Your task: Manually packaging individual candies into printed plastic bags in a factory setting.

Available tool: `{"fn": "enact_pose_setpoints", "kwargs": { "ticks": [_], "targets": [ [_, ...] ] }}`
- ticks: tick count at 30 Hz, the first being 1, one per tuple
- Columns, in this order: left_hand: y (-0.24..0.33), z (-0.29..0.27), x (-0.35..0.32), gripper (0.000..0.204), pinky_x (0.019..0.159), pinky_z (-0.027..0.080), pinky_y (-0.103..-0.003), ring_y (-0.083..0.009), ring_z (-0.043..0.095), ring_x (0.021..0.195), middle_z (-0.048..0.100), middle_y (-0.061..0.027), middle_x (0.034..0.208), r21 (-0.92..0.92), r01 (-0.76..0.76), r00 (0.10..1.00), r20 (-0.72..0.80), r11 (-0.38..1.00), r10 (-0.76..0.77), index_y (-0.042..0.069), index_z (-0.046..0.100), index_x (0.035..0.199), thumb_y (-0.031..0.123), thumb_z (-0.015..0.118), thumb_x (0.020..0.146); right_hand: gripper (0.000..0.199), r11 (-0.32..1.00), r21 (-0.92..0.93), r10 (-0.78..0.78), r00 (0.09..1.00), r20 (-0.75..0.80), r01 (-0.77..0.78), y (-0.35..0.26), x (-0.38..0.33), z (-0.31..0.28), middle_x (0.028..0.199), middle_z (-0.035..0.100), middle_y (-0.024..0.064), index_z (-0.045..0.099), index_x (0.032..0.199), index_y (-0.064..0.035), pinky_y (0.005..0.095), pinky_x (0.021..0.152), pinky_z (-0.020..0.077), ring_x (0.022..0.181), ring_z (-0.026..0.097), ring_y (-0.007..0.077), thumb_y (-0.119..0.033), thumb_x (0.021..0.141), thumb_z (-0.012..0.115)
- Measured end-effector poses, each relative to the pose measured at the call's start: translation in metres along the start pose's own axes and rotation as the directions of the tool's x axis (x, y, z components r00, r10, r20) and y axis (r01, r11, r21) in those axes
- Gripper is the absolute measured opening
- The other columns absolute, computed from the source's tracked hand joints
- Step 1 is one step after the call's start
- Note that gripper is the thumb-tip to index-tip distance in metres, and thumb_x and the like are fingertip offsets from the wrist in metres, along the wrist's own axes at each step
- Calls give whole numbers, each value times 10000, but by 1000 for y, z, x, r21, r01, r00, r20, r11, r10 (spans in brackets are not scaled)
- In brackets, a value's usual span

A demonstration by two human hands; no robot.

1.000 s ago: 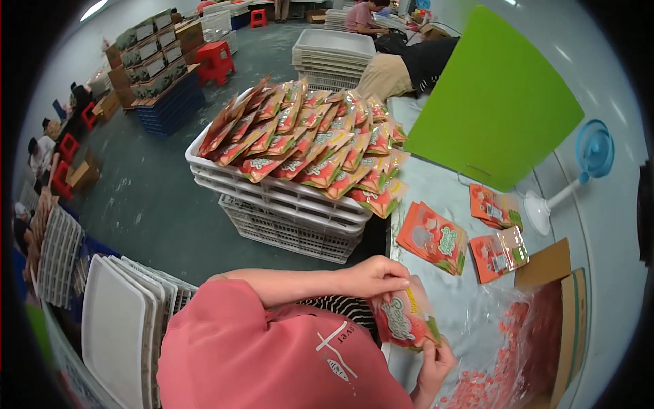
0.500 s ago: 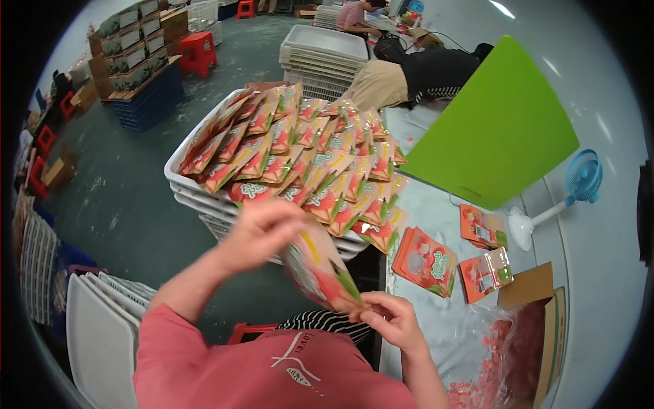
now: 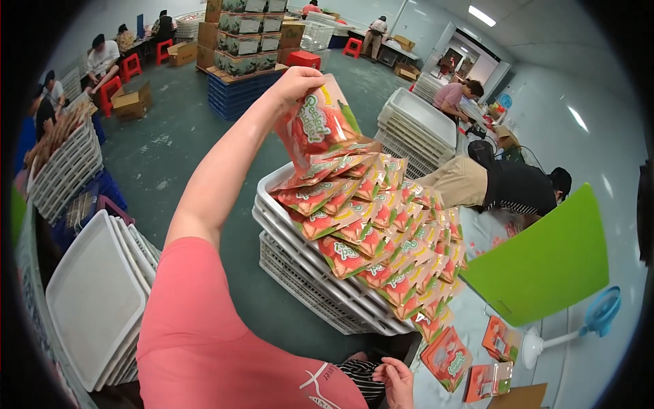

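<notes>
My left hand (image 3: 301, 83) is stretched far forward, closed on the top edge of a red and tan snack pouch (image 3: 319, 123). The pouch hangs upright just above the far-left end of a heap of similar filled pouches (image 3: 381, 211). These lie overlapping in rows on a white plastic tray (image 3: 272, 180), the top one of a stack. My right hand (image 3: 395, 380) is low by my lap, beside the worktable's edge. Its fingers are loosely bent, and I see nothing in them. The nearest things to it are flat orange-red pouches (image 3: 446, 358) on the table.
A green board (image 3: 545, 259) and a blue and white fan (image 3: 599, 313) stand on the table at right. White trays (image 3: 95, 293) lean at left. Beyond the heap are another tray stack (image 3: 415, 123) and a co-worker in black (image 3: 518, 184). Blue crates bear stacked boxes (image 3: 248, 41).
My left hand has carried a pouch forward and up to the heap's far end. My right hand has let go of the pouch and drawn back toward my lap. The view has swung left and up.
</notes>
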State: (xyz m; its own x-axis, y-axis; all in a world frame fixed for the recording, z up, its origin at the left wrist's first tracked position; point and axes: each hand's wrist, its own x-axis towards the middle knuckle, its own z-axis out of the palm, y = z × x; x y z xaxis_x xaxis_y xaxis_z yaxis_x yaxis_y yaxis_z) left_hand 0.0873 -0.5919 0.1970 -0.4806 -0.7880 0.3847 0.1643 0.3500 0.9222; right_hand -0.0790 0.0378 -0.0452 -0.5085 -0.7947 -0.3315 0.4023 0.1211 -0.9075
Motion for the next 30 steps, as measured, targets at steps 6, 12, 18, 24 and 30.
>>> {"fn": "enact_pose_setpoints", "kwargs": {
  "ticks": [6, 12, 18, 24, 30],
  "targets": [
    [-75, 1, 52, 83, 616, 473, -278, -113, 592, 652, 649, -15, 732, 115, 149, 981, 110, 982, -162, 36, 709, 839, 101, 661, 856, 271, 986, -95, 121, 978, -172, -139, -24, -16, 36, 947, 682, 54, 624, 1213, 3, 248, 741, 530, 826, 649, 131, -153, 994, 587],
    [-140, 61, 59, 179, 712, 511, -291, -128, 633, 834, 690, -40, 912, -44, 232, 954, 204, 972, -219, 50, 738, 1001, 173, 670, 891, 267, 987, -7, 153, 960, -234, -159, -8, -18, 30, 942, 682, 63, 624, 1214, -20, 260, 734, 550, 815, 659, 144, -165, 991, 601],
    [-199, 49, 33, 400, 850, 509, -292, -124, 639, 976, 685, -49, 1163, 126, 252, 950, 155, 960, -270, 103, 661, 1267, 369, 573, 980, 261, 981, 12, 191, 953, -236, -193, 4, -16, 29, 939, 678, 72, 623, 1203, -4, 258, 736, 551, 816, 659, 149, -159, 995, 594],
    [-183, 63, 12, 506, 896, 496, -310, -125, 629, 1017, 681, -61, 1181, -1, 488, 851, 222, 873, -476, 78, 627, 1309, 469, 527, 1004, 249, 974, 35, 224, 936, -270, -223, 4, -18, 24, 942, 678, 78, 625, 1190, 3, 258, 738, 550, 821, 656, 150, -152, 997, 589],
    [-212, 100, 31, 675, 1082, 390, -414, -328, 533, 1289, 578, -180, 1370, 706, 168, 912, 154, 688, -381, 95, 619, 1315, 621, 423, 939, 249, 972, 32, 233, 931, -282, -234, 2, -17, 25, 940, 675, 77, 625, 1191, 2, 263, 740, 549, 813, 652, 155, -150, 996, 590]
  ]
}}
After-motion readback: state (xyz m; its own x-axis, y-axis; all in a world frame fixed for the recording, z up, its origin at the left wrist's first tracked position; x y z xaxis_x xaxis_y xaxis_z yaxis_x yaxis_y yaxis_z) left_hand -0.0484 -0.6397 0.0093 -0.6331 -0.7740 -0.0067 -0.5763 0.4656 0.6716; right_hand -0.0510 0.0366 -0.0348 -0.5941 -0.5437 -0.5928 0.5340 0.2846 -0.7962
